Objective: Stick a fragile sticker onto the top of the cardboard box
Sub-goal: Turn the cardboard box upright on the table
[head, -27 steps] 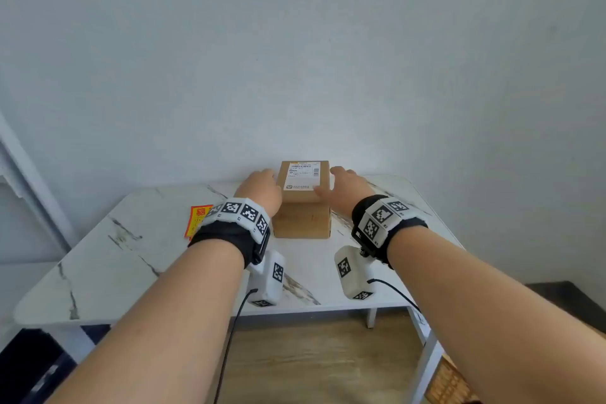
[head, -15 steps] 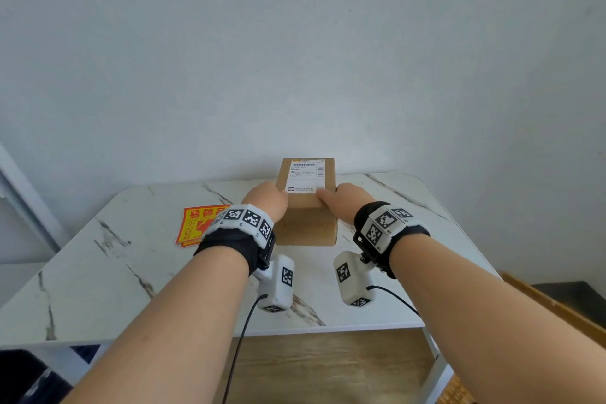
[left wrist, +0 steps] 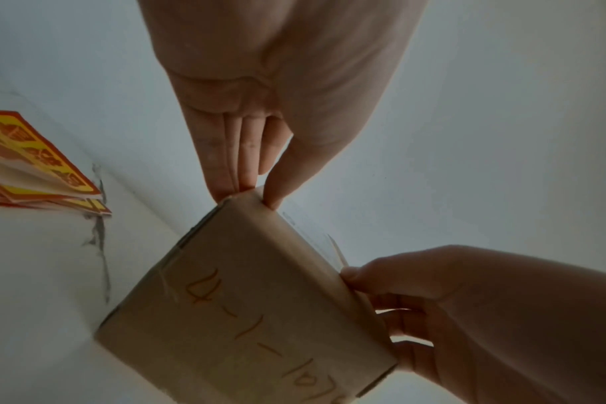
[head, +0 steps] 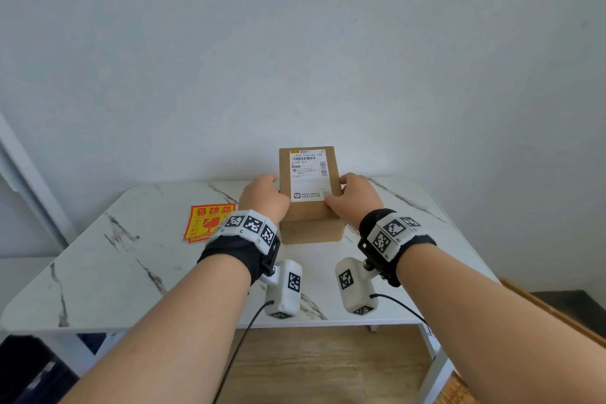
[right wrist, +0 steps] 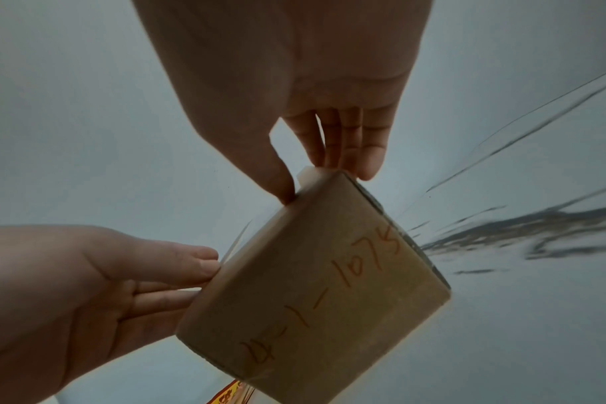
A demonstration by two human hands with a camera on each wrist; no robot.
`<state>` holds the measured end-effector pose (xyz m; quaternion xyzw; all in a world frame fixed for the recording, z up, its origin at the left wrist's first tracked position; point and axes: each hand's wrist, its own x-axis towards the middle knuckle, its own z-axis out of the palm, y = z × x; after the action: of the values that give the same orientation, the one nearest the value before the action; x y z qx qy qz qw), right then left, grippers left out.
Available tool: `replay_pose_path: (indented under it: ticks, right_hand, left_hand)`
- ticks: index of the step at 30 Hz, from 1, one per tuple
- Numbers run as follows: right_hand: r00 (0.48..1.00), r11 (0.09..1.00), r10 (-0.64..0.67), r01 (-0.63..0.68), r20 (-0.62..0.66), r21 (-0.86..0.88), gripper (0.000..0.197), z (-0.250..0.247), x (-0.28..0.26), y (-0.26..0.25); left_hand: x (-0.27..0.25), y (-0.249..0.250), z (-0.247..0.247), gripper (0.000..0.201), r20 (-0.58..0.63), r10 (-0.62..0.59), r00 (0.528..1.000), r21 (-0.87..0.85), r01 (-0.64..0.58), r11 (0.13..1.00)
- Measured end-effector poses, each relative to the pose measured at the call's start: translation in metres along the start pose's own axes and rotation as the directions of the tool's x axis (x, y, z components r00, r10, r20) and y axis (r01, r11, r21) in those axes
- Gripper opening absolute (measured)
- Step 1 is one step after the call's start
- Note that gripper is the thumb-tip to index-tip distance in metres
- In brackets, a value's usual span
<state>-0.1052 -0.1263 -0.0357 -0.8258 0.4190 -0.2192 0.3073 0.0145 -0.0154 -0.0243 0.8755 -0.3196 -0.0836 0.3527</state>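
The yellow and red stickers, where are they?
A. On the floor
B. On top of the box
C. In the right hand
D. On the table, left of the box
D: the stickers lie on the table, left of the box, which both hands hold by its sides.

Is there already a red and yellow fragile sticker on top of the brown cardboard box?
No, the brown cardboard box top carries only a white shipping label.

The cardboard box is matt brown card, with a white paper label on its top and what looks like clear glossy tape along one edge. The stickers are glossy red and yellow paper. The table has a smooth, marble-patterned white top with grey veins.
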Motion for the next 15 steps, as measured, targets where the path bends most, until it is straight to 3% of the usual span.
replay_pose_path:
  ticks: [3, 5, 7, 10, 15]
  right_hand:
    - [0.999, 0.999, -0.019, 0.020, -0.035, 0.032, 0.046, 0.000, -0.003, 0.005]
    - [0.995, 0.994, -0.041, 0.049, -0.092, 0.094, 0.050, -0.003, -0.003, 0.006]
    - [0.987, 0.988, -0.056, 0.077, -0.151, 0.135, 0.050, -0.005, -0.004, 0.005]
    - [0.987, 0.989, -0.023, 0.046, -0.157, 0.144, 0.048, -0.005, -0.006, 0.010]
    - [0.994, 0.994, 0.023, -0.012, -0.103, 0.110, 0.024, 0.005, -0.013, 0.025]
  left_hand:
    - [-0.007, 0.002, 0.002, 0.024, -0.016, 0.039, 0.999, -0.056, -0.040, 0.998]
    - [-0.010, 0.006, 0.003, 0.029, -0.054, 0.057, 0.997, -0.115, -0.063, 0.991]
    - [-0.015, 0.011, 0.005, 0.049, -0.085, 0.074, 0.994, -0.196, -0.090, 0.976]
    - [-0.018, 0.012, 0.014, 0.062, -0.067, 0.059, 0.996, -0.281, -0.076, 0.957]
    - [-0.021, 0.005, 0.022, 0.041, 0.001, 0.088, 0.996, -0.185, -0.086, 0.979]
